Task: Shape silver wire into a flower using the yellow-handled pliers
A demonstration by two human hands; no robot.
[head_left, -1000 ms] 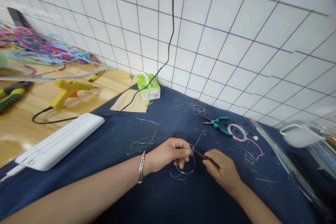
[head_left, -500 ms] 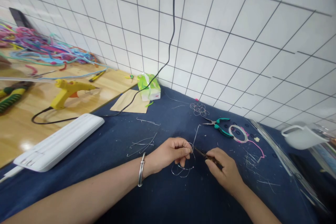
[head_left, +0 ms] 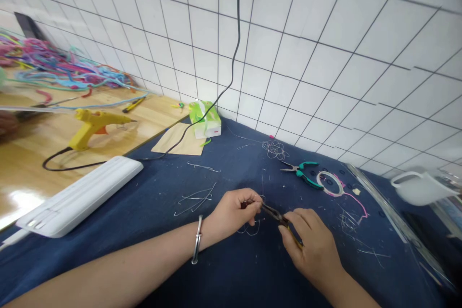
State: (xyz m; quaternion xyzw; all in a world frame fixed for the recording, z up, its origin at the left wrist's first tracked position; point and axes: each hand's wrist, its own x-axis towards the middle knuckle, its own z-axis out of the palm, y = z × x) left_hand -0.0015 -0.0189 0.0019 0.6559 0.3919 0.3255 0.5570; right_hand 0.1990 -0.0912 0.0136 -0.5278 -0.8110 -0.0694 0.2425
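Navy cloth (head_left: 151, 207), white gridded wall (head_left: 285, 77), left hand (head_left: 236, 209) tight on wire (head_left: 249, 234), right hand (head_left: 312, 240) around pliers (head_left: 275, 213)

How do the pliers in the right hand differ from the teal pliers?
The dark pliers are gripped in the right hand; the teal pliers lie on the blue cloth. The dark pliers point toward the left hand, while the teal pliers touch neither hand. The dark pliers show a yellowish handle, partly hidden; the teal pliers have teal and black handles. Both have tapering jaws.
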